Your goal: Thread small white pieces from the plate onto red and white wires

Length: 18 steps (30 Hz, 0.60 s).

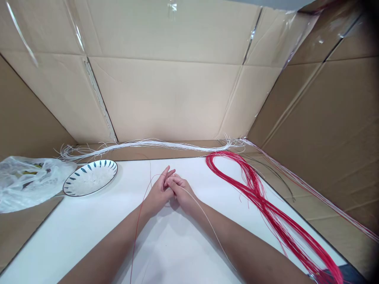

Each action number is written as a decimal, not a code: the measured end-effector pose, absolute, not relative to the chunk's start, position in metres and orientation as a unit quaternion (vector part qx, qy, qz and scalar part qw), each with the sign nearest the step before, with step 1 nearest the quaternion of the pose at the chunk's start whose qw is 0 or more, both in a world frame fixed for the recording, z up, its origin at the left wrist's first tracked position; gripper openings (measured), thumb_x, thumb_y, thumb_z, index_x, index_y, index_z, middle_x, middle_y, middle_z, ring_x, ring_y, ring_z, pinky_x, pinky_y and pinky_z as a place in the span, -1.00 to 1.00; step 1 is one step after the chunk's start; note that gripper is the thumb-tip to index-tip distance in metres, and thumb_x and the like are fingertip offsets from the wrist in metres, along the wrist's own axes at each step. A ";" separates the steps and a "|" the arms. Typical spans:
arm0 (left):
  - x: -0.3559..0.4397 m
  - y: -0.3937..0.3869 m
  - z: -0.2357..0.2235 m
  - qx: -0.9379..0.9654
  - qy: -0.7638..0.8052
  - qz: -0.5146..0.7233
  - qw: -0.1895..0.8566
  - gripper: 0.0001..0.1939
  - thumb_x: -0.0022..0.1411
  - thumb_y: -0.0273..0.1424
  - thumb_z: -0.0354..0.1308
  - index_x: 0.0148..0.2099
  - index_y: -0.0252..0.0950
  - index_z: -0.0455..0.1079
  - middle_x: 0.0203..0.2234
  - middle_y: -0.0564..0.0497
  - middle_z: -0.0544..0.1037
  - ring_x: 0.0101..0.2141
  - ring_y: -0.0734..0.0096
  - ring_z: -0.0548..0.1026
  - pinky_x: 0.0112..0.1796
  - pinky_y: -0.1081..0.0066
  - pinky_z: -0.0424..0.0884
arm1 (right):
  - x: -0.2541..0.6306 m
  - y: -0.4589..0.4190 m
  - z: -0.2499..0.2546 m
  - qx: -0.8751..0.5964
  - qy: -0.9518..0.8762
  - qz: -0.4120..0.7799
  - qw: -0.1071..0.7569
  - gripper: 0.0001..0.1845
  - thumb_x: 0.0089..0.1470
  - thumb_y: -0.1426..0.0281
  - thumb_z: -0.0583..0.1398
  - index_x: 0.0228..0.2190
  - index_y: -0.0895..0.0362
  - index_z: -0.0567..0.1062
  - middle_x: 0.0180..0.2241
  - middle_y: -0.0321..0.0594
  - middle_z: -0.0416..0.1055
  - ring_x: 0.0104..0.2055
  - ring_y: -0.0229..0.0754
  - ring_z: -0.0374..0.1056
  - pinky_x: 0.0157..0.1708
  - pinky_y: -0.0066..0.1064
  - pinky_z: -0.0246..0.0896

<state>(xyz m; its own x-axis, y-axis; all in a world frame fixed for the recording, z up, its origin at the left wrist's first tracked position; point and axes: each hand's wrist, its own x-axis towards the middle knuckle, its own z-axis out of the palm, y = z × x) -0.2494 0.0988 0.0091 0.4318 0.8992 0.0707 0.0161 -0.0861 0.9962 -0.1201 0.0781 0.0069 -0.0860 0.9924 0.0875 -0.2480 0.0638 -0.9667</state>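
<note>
My left hand [160,194] and my right hand [182,194] meet over the middle of the white table, fingertips touching. A thin red cord [138,225] runs up past my left wrist and curves into the fingers. Over my right wrist and forearm trails a thin white cord [211,225], which enters the pinch of the right thumb and fingers. The left thumb presses inward, while some left fingers point forward. Where the two cords meet is hidden between the fingers.
A bundle of red cords [251,197] loops along the right side of the table [183,252]. White cords [154,144] lie along the back edge. On the left are an oval plate [91,178] and a plastic bag [32,183]. Cardboard walls [171,98] stand around.
</note>
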 end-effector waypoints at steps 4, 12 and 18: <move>-0.251 0.093 0.018 0.601 0.385 0.385 0.585 -0.03 0.15 -0.44 0.16 0.55 -0.18 -0.12 0.47 -0.27 0.12 0.37 -0.04 0.26 0.22 0.07 0.35 | -0.122 0.079 0.004 -0.400 -0.489 0.523 0.572 -0.49 0.11 -0.07 0.28 -0.42 0.15 0.51 -0.37 -0.20 0.49 -0.33 -0.20 0.37 -0.29 -0.38 0.28; -0.248 0.079 0.024 0.648 0.402 0.296 0.575 -0.11 0.16 -0.42 0.21 0.50 -0.23 0.03 0.08 -0.21 0.56 -0.09 0.19 0.60 -0.18 0.32 0.50 | -0.108 0.075 0.011 -0.419 -0.509 0.496 0.565 -0.64 0.18 0.09 0.25 -0.40 0.14 0.56 -0.41 -0.22 0.49 -0.38 -0.16 0.41 -0.47 -0.42 0.25; -0.251 0.081 0.030 0.686 0.459 0.254 0.505 -0.60 0.38 -0.03 0.03 -0.12 -0.26 0.47 -0.54 0.13 0.36 -0.54 0.46 0.21 -0.48 0.43 0.13 | -0.100 0.076 0.017 -0.449 -0.468 0.484 0.588 -0.77 0.17 0.24 0.26 -0.45 0.12 0.53 -0.58 -0.38 0.29 -0.53 -0.29 0.18 -0.51 -0.45 0.04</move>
<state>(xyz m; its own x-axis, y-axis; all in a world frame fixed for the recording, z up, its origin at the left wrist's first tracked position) -0.2506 0.0810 0.0299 0.4503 0.8855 -0.1149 0.3728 -0.0696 0.9253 -0.0997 0.0762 0.0174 0.0950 0.9887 0.1160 -0.1491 0.1294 -0.9803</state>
